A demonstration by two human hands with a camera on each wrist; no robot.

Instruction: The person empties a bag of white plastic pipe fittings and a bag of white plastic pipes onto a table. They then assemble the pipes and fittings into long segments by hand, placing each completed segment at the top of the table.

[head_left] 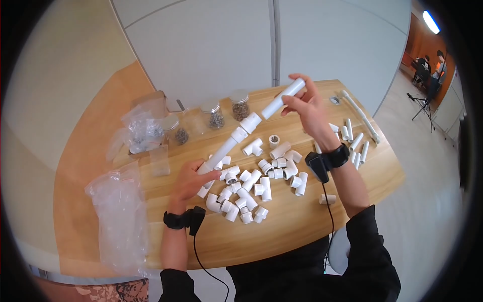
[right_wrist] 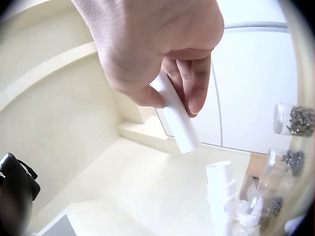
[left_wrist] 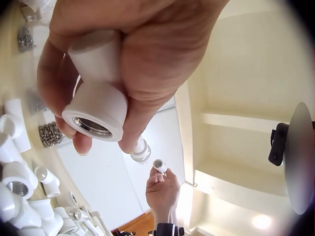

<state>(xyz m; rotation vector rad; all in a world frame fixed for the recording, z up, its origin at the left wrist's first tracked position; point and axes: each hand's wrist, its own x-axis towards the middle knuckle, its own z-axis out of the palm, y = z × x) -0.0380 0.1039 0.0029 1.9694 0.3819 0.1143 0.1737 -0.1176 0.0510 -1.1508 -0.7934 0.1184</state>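
Note:
My left hand grips the near end of a white plastic pipe assembly, which slants up and away over the table. At that end, the left wrist view shows a tee fitting with a metal-threaded opening, held between thumb and fingers. White couplings form the far end. My right hand pinches a short straight white pipe between thumb and fingers. Its lower end points toward the assembly's open end, with a small gap between them in the right wrist view.
Several white elbows and tees lie heaped below the hands. Short pipes and a longer joined pipe lie at the right. Jars of metal hardware stand behind; plastic bags cover the left side of the wooden table.

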